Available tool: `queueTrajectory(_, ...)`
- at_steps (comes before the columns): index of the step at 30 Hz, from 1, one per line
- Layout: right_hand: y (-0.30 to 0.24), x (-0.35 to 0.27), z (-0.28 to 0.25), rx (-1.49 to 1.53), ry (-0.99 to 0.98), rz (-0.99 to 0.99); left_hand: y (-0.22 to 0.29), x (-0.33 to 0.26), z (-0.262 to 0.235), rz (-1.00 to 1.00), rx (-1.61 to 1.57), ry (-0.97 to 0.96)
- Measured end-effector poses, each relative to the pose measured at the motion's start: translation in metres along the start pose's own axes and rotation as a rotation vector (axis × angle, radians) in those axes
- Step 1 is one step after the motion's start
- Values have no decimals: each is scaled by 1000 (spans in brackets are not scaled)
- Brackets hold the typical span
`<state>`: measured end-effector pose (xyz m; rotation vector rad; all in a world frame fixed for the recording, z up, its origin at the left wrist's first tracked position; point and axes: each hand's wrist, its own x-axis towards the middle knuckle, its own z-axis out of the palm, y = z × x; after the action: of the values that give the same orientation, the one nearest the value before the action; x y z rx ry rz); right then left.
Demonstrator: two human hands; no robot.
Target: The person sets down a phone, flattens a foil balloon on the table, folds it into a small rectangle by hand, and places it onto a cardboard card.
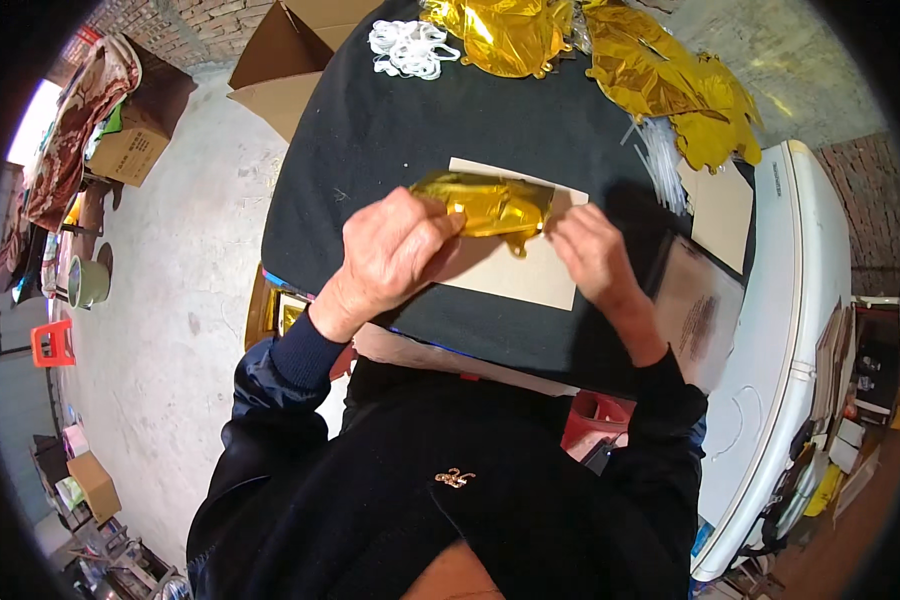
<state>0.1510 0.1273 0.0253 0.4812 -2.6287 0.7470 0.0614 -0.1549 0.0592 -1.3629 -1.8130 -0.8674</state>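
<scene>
A folded gold foil balloon (498, 208) is stretched between my two hands, above a beige cardboard sheet (515, 278) on the black-covered table. My left hand (395, 250) grips its left end, with thumb and fingers closed. At its right end, the fingertips of my right hand (592, 252) pinch the foil's edge or something small there; the exact hold is partly hidden. A small tab with a hole hangs from the foil's lower edge near the right hand.
More gold foil balloons (675, 85) lie at the table's far side, near a bundle of white cord (410, 50) and clear straws (662, 165). A white refrigerator-like cabinet (775, 350) stands right of the table. An open cardboard box (280, 65) is at the far left.
</scene>
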Motion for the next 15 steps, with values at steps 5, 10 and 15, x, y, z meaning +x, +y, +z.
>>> queueTrajectory(5, -23, -16, 22, 1, 38, 37, 3, 15, 29, 47, -1, -17)
queueTrajectory(10, -19, -53, 3, -21, 15, 201, 20, -24, 71, 97, -48, -222)
queueTrajectory(15, -24, -72, -7, -87, 158, 283, 33, -41, 75, 134, -4, -423)
